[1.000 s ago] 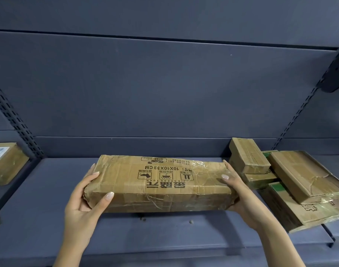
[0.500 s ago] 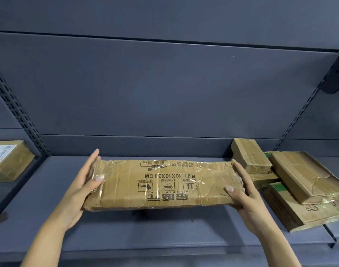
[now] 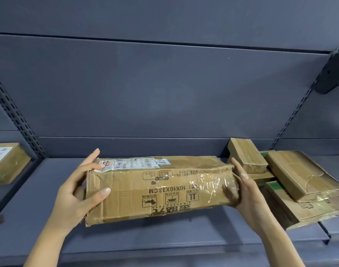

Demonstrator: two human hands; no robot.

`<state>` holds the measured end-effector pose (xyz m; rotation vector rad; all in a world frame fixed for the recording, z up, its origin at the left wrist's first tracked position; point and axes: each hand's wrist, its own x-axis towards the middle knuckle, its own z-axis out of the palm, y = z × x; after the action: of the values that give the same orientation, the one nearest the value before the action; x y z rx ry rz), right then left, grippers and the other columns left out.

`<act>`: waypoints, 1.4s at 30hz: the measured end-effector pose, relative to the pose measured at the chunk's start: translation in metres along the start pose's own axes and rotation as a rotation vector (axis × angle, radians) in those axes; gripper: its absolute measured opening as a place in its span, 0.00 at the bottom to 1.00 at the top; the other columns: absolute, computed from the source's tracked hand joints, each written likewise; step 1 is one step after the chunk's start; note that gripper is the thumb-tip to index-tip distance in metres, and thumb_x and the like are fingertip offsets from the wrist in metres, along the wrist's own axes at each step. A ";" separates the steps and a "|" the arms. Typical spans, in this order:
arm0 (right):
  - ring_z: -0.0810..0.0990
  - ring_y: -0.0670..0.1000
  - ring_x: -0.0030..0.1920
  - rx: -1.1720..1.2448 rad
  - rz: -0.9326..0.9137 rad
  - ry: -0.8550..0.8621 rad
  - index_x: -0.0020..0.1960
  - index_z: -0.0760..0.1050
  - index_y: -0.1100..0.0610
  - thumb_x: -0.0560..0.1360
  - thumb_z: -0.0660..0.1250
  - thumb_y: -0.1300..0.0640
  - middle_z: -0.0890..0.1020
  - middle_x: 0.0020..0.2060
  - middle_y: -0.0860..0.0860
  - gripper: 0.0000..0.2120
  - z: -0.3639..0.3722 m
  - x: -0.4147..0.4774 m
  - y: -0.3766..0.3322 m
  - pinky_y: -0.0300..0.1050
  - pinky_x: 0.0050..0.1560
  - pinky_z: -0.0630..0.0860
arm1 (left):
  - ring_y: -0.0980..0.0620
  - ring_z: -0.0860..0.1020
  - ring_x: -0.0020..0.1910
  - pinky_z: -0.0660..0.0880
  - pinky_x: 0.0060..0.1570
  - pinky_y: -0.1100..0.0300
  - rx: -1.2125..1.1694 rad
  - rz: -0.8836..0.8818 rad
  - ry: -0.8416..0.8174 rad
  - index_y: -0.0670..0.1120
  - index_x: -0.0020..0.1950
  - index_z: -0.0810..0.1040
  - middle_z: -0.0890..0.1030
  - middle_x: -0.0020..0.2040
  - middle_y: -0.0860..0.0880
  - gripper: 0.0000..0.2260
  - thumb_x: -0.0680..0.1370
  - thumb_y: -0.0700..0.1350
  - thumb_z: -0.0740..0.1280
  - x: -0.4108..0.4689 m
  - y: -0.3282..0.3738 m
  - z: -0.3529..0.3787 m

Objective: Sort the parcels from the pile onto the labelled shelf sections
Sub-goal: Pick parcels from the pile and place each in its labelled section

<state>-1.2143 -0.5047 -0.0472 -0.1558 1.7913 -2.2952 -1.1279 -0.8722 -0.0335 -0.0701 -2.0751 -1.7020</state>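
Note:
A long brown cardboard parcel (image 3: 157,189), taped and printed "10X10X33 CM", is held level over the grey shelf (image 3: 126,237). A white shipping label shows on its upper face. My left hand (image 3: 76,193) grips the parcel's left end, thumb on the front face and fingers over the top edge. My right hand (image 3: 247,191) clasps the right end, where clear tape is crumpled. Whether the parcel touches the shelf board I cannot tell.
A pile of flat cardboard parcels (image 3: 292,182) lies on the shelf to the right, close to my right hand. Another labelled parcel (image 3: 7,162) sits in the section at the left, beyond a perforated upright (image 3: 16,120). A grey back panel rises behind.
Both hands have rolled the parcel toward me, so the face with the white label has come into view on top. My left thumb has shifted onto the front face.

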 end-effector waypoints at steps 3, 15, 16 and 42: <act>0.74 0.50 0.69 -0.047 0.104 -0.023 0.68 0.67 0.28 0.50 0.74 0.23 0.73 0.71 0.41 0.47 0.000 0.006 -0.005 0.59 0.61 0.77 | 0.56 0.68 0.72 0.71 0.63 0.66 0.092 0.098 0.002 0.46 0.55 0.77 0.70 0.73 0.56 0.24 0.62 0.52 0.74 -0.003 0.004 -0.002; 0.85 0.53 0.52 -0.028 0.227 -0.033 0.65 0.77 0.50 0.67 0.69 0.38 0.85 0.55 0.53 0.29 0.008 0.014 -0.005 0.52 0.43 0.81 | 0.49 0.66 0.74 0.73 0.62 0.63 0.071 0.204 -0.022 0.39 0.55 0.74 0.68 0.75 0.45 0.32 0.67 0.64 0.75 -0.012 0.010 -0.004; 0.85 0.52 0.52 -0.029 0.226 -0.033 0.65 0.77 0.49 0.64 0.70 0.38 0.85 0.55 0.53 0.32 0.008 0.015 -0.004 0.52 0.43 0.81 | 0.49 0.66 0.74 0.74 0.62 0.62 0.073 0.199 -0.020 0.40 0.55 0.74 0.68 0.75 0.47 0.32 0.66 0.64 0.75 -0.012 0.009 -0.005; 0.82 0.43 0.56 -0.141 -0.160 0.082 0.68 0.68 0.38 0.63 0.67 0.65 0.82 0.56 0.36 0.38 0.007 0.010 0.008 0.37 0.47 0.79 | 0.56 0.83 0.52 0.80 0.41 0.65 -0.312 -0.423 0.158 0.56 0.62 0.76 0.84 0.55 0.54 0.16 0.79 0.39 0.61 -0.004 -0.019 0.016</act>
<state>-1.2220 -0.5159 -0.0535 -0.2401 2.0522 -2.3104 -1.1355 -0.8609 -0.0544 0.4206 -1.7796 -2.1898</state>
